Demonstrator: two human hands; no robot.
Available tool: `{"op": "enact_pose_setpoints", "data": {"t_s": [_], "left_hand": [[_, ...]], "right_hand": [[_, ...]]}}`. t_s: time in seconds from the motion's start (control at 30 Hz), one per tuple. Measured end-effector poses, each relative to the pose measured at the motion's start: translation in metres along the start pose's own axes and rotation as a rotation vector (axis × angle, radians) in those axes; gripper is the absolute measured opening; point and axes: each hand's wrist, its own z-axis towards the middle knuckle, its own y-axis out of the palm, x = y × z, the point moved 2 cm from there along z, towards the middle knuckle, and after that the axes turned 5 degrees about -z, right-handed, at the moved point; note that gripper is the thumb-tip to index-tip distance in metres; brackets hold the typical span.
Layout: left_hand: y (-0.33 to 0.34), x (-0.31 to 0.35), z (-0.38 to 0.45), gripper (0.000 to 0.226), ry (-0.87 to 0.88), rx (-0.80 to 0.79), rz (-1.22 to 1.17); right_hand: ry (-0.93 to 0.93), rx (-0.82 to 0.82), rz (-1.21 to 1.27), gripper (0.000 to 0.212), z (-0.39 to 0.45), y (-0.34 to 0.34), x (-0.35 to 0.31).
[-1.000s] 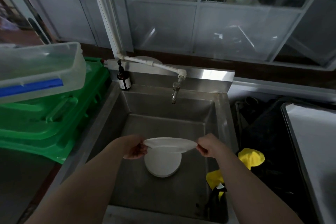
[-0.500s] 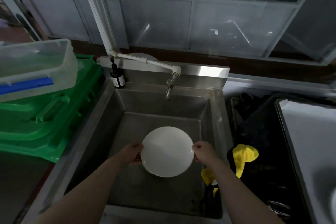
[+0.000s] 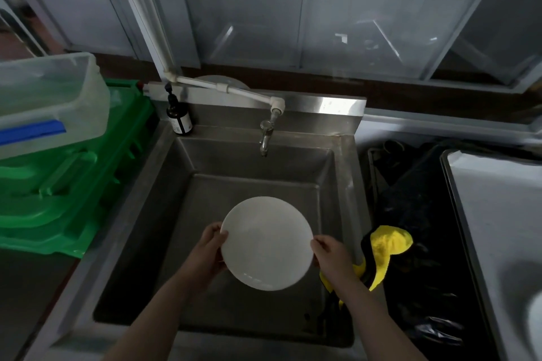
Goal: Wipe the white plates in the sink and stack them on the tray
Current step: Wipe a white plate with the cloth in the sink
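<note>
I can read nothing here; the label on the dark bottle is too blurred.

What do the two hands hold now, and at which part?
Both hold one round white plate above the steel sink: left hand on its left rim, right hand on its right rim.

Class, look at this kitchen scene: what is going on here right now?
A person holds one white plate over the steel sink, the left hand and right hand gripping opposite edges. A yellow cloth lies on the sink's right rim, untouched. The metal tray sits further right.
</note>
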Motion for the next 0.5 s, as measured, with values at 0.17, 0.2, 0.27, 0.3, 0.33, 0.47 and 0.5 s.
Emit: {"op": "enact_pose_setpoints", "data": {"t_s": [0.17,0.2,0.27,0.3,0.33,0.47,0.5], "left_hand": [[0.001,0.006,-0.014,0.038,-0.015,-0.107,-0.138],[0.000,0.005,-0.015,0.042,-0.012,-0.107,-0.145],[-0.003,0.004,-0.017,0.051,-0.006,-0.105,-0.152],[-0.004,0.004,-0.018,0.055,-0.004,-0.111,-0.153],[-0.004,0.004,-0.019,0.056,-0.001,-0.118,-0.145],[-0.007,-0.001,-0.021,0.045,0.009,-0.081,-0.113],[-0.009,-0.003,-0.020,0.044,0.010,-0.063,-0.117]], "right_hand": [[0.002,-0.043,0.061,0.013,-0.005,-0.006,-0.006],[-0.003,-0.055,0.052,0.012,-0.005,-0.007,-0.006],[0.001,-0.074,0.028,0.012,-0.002,-0.009,-0.007],[0.008,-0.087,0.021,0.012,0.000,-0.009,-0.007],[0.017,-0.107,0.013,0.012,0.001,-0.010,-0.007],[0.010,-0.140,-0.172,0.014,0.009,-0.013,0.007],[-0.019,-0.135,-0.284,0.016,0.011,-0.014,0.012]]}}
